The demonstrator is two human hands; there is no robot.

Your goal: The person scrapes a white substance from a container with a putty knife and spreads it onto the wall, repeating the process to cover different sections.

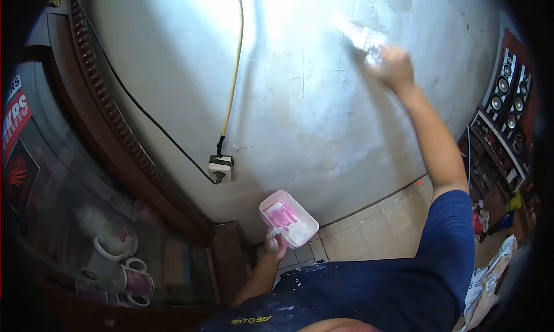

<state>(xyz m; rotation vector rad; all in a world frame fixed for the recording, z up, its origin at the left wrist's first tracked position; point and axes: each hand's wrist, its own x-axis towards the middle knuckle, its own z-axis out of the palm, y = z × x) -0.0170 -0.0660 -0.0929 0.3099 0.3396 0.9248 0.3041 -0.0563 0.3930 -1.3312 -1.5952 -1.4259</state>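
Observation:
My left hand (276, 246) grips a shallow, rounded plastic tub (310, 217) by its near left edge, low in front of the wall. The tub is smeared with white and pink paste (281, 215). My right hand (393, 69) is raised at the upper right, closed around a putty knife (366, 40) thick with white paste. Its blade points up and left, close to the wall (300, 112); glare and blur hide whether it touches. White specks mark the wall's uneven, patchy surface.
A yellow cable (235, 72) and a black cable (144, 109) run to a wall socket (220, 169). On the left stands a dark wooden glass cabinet (133, 147) with several mugs. Speakers (503, 85) and a cluttered shelf (499, 153) are at right, above a tiled floor (369, 228).

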